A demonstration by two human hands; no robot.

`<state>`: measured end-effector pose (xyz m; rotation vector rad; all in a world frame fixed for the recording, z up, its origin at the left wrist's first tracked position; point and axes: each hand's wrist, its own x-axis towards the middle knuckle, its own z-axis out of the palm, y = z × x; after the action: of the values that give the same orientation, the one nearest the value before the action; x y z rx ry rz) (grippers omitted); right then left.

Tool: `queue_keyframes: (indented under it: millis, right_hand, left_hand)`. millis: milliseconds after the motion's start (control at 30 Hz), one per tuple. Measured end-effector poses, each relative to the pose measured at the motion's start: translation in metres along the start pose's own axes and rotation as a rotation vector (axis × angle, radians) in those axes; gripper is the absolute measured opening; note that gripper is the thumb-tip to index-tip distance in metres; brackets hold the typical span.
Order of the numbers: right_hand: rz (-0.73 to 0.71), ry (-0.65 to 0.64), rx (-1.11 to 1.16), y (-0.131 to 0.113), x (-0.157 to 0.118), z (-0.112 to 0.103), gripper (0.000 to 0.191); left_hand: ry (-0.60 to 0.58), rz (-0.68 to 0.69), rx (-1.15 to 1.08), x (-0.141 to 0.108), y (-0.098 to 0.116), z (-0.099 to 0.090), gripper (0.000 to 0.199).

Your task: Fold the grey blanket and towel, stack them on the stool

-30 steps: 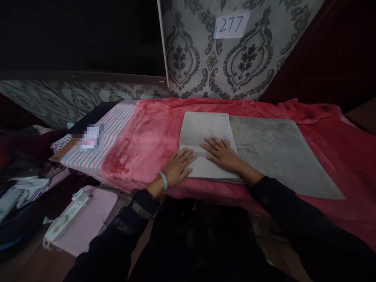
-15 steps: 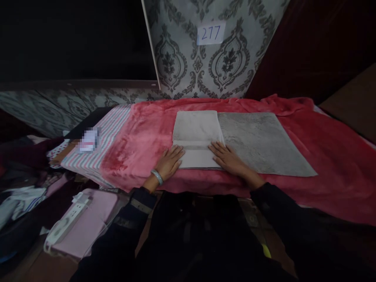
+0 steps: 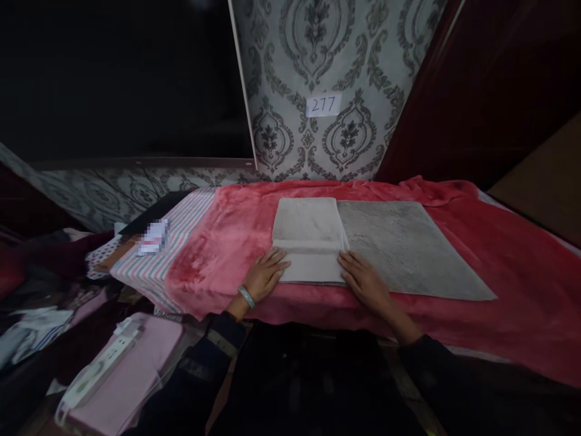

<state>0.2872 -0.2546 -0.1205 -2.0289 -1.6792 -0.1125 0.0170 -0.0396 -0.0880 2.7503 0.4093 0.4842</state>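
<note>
A grey cloth [image 3: 408, 242] lies flat on the red blanket [image 3: 240, 224], and its left part is covered by a paler folded section [image 3: 306, 221] with a crease across it. My left hand [image 3: 265, 275] rests at the left edge of the folded section, palm down with fingers stretched out; a bracelet circles that wrist. Lying at the section's right edge, my right hand [image 3: 365, 278] has its fingers extended where the pale layers meet the grey cloth. Neither hand grips anything visible.
A large dark screen [image 3: 127, 85] hangs at the upper left. A paper marked 277 [image 3: 324, 105] is on the patterned wall. Striped fabric [image 3: 181, 224] lies left of the blanket. Below it, a power strip [image 3: 102, 366] rests on a pink surface [image 3: 136, 381].
The view has tilted up, so the scene sits lower. My right hand has shifted right, from on top of the folded section to its right edge. My left hand stays at the left edge.
</note>
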Motion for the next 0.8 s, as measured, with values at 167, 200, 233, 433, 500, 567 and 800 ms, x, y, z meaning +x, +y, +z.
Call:
queue_keyframes:
  millis: [167, 200, 233, 433, 500, 567, 800]
  right_hand:
    - [-0.093, 0.014, 0.047, -0.013, 0.028, -0.006, 0.047]
    - [-0.139, -0.002, 0.061, -0.021, 0.038, -0.006, 0.046]
    - [-0.193, -0.025, 0.078, -0.030, 0.048, -0.005, 0.046]
    - [-0.446, -0.234, 0.141, -0.088, 0.101, 0.016, 0.047]
    - [-0.493, -0.321, 0.124, -0.098, 0.107, 0.023, 0.051]
    - [-0.515, -0.374, 0.107, -0.102, 0.106, 0.028, 0.055]
    - [-0.457, -0.417, 0.173, -0.105, 0.097, 0.028, 0.054]
  left_hand:
    - [0.022, -0.001, -0.062, -0.001, -0.002, 0.001, 0.043]
    - [0.024, -0.005, -0.091, -0.002, -0.002, 0.001, 0.044]
    - [0.030, -0.012, -0.129, -0.002, -0.004, 0.000, 0.045]
    - [0.174, -0.100, -0.410, 0.009, -0.014, -0.017, 0.058]
    - [0.119, -0.060, -0.412, 0.024, -0.015, -0.024, 0.062]
    - [-0.002, 0.013, -0.350, 0.047, -0.017, -0.027, 0.063]
    - [-0.314, 0.113, 0.035, 0.132, -0.049, -0.009, 0.057]
